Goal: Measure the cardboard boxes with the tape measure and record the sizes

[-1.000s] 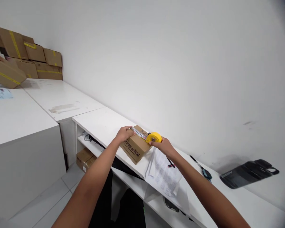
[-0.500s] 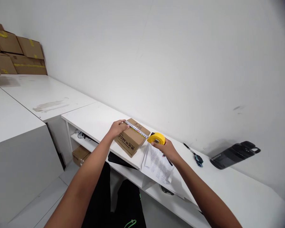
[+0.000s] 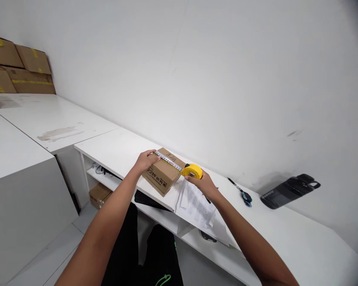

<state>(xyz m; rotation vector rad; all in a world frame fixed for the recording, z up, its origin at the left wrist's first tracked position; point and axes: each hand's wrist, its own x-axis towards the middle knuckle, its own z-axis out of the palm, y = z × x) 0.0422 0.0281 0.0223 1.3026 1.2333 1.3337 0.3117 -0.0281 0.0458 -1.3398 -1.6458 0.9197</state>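
Note:
A small brown cardboard box (image 3: 158,180) with black printing rests on the white counter (image 3: 116,145). Across its top runs the drawn-out blade of a yellow tape measure (image 3: 192,171). My left hand (image 3: 146,161) is closed at the box's far left top edge, pressing the blade's end there with thumb and fingers. The tape measure's case is gripped in my right hand (image 3: 205,184), just off the box's right edge. Below that hand lie printed papers (image 3: 197,206), with a dark pen-like thing partly hidden by the wrist.
A black bottle (image 3: 286,192) stands at the right by the wall, with a dark strapped item (image 3: 245,197) left of it. Stacked cartons (image 3: 32,59) fill the far left corner. Under the counter, a shelf holds another carton (image 3: 100,194) and a black flat object (image 3: 150,201).
The whole view has shifted slightly, so things sit a little further left. Both hands keep their hold, and the blade still lies across the box.

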